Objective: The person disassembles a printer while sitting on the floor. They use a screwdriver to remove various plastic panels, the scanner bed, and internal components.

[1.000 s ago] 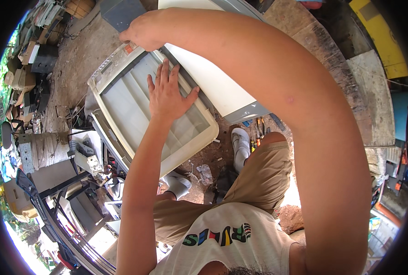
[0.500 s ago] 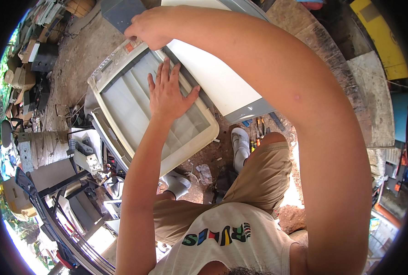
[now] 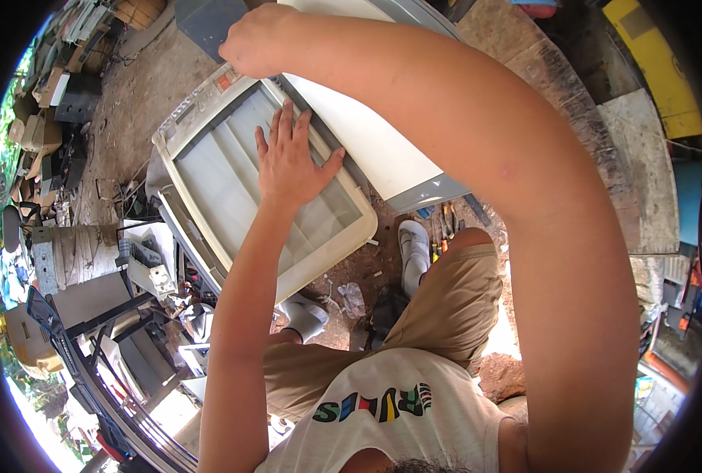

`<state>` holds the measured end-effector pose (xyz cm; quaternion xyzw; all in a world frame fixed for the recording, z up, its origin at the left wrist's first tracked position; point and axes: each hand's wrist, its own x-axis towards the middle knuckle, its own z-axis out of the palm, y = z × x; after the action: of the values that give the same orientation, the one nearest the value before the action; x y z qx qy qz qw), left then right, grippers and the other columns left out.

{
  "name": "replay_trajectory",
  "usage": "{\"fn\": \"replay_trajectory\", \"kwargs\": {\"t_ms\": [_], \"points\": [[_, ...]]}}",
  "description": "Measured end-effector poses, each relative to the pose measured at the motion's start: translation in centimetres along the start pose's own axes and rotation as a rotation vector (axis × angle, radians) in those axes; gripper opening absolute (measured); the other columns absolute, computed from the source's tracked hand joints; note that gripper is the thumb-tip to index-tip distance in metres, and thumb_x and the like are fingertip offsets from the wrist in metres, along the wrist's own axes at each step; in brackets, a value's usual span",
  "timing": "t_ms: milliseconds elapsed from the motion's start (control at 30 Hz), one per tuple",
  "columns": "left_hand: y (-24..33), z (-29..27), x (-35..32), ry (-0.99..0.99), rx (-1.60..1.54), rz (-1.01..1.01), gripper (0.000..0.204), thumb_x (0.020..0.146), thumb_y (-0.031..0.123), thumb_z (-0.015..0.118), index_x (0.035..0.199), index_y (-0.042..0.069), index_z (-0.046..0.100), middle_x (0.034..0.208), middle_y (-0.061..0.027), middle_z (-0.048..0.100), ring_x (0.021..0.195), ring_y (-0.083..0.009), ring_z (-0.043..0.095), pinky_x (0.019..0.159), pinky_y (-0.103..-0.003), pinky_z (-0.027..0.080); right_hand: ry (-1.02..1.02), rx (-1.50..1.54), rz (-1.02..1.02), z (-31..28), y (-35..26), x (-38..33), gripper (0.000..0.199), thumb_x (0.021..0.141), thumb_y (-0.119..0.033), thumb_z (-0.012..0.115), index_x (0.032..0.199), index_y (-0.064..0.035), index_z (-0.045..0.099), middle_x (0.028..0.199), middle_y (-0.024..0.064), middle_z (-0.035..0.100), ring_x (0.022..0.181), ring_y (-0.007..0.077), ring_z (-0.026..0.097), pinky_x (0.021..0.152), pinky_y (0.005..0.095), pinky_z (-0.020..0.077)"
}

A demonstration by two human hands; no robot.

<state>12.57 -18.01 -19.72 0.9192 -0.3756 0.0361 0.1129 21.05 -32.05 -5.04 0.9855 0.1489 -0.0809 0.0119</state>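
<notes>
A beige rectangular frame (image 3: 323, 256) surrounds a pale, clear-looking panel (image 3: 217, 169) with slats or ridges showing in it. My left hand (image 3: 292, 162) lies flat on this panel, fingers spread, holding nothing. Reaching across to the far corner of the frame, my right hand (image 3: 260, 43) has its fingers curled closed. Whatever it grips, if anything, is hidden under the hand. A dark grey box-shaped thing (image 3: 205, 27) stands just beyond its fingertips. Along the frame's right side lies a large white panel (image 3: 359, 138) with grey edging, partly covered by my right arm.
Several hand tools with yellow and black handles (image 3: 445, 221) lie on the ground near my foot (image 3: 414, 240). Crumpled clear plastic (image 3: 351, 299) is between my feet. Scrap parts and a black metal frame (image 3: 91, 370) crowd the left; a worn wooden board (image 3: 642, 173) is at the right.
My right hand has turned slightly at the wrist and shifted a little at the frame's far corner. My left hand has stayed in place on the panel.
</notes>
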Motion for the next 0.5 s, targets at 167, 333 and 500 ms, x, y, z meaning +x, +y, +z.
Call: {"fn": "replay_trajectory", "kwargs": {"t_ms": [167, 333, 500], "points": [[0.1, -0.1, 0.0, 0.004, 0.000, -0.001, 0.081, 0.082, 0.052, 0.069, 0.145, 0.008, 0.043, 0.159, -0.0194, 0.031, 0.148, -0.0338, 0.028, 0.119, -0.059, 0.019, 0.046, 0.049, -0.028, 0.2, -0.8, -1.5, 0.055, 0.085, -0.011, 0.062, 0.138, -0.0200, 0.055, 0.130, 0.0135, 0.059, 0.115, 0.0328, 0.063, 0.090, 0.0454, 0.0542], [0.0, -0.1, 0.0, -0.001, -0.002, -0.001, 0.082, 0.082, 0.053, 0.069, 0.146, 0.009, 0.042, 0.159, -0.0195, 0.030, 0.148, -0.0343, 0.028, 0.119, -0.059, 0.018, 0.025, 0.042, 0.006, 0.2, -0.7, -0.4, 0.053, 0.083, -0.010, 0.064, 0.135, -0.0169, 0.058, 0.126, 0.0132, 0.062, 0.113, 0.0328, 0.064, 0.089, 0.0449, 0.0546], [0.1, -0.2, 0.0, -0.005, 0.000, -0.001, 0.082, 0.082, 0.053, 0.068, 0.146, 0.008, 0.043, 0.158, -0.0197, 0.031, 0.148, -0.0345, 0.028, 0.119, -0.059, 0.019, 0.133, 0.024, -0.004, 0.7, -0.5, -1.2, 0.037, 0.083, -0.008, 0.062, 0.119, -0.0080, 0.068, 0.101, 0.0133, 0.070, 0.102, 0.0339, 0.069, 0.084, 0.0441, 0.0564]]}}
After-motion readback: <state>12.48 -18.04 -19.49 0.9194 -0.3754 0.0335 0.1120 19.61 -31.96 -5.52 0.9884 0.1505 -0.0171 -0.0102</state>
